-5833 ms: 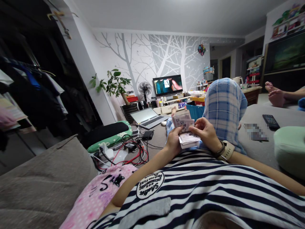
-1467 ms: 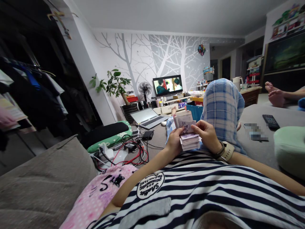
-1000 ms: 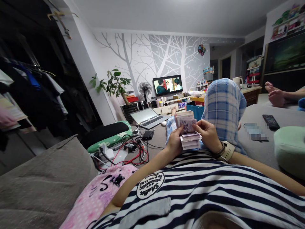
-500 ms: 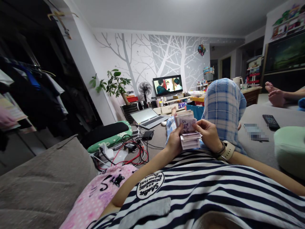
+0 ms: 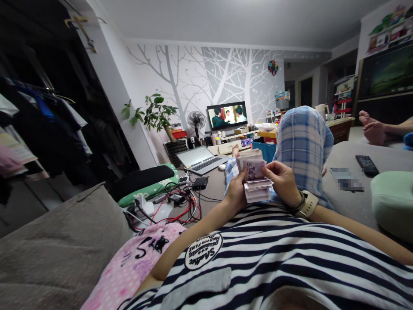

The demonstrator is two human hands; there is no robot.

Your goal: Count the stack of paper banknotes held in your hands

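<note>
A thick wad of banknotes (image 5: pixel 254 169) is held over my lap, its top note pale purple with a large 5 on it. Part of the wad folds down toward me, the layered ends of the notes (image 5: pixel 258 194) showing below. My left hand (image 5: pixel 237 189) is closed around the left side of the wad, thumb on its face. At the right edge, my right hand (image 5: pixel 284 181) pinches the notes between thumb and fingers. How many notes are in that pinch, I cannot tell. A pale watch (image 5: pixel 309 204) sits on my right wrist.
Left of my legs lie an open laptop (image 5: pixel 201 161), tangled cables (image 5: pixel 187 209) and a green cushion (image 5: pixel 174 170). On the right are a remote control (image 5: pixel 367 165), a blurred-out flat object (image 5: pixel 346 179) and a pale green seat (image 5: pixel 393 202). Another person's feet (image 5: pixel 374 129) rest beyond.
Almost nothing differs. Both hands keep their hold on the banknotes, with only a tiny shift at the right hand's fingers.
</note>
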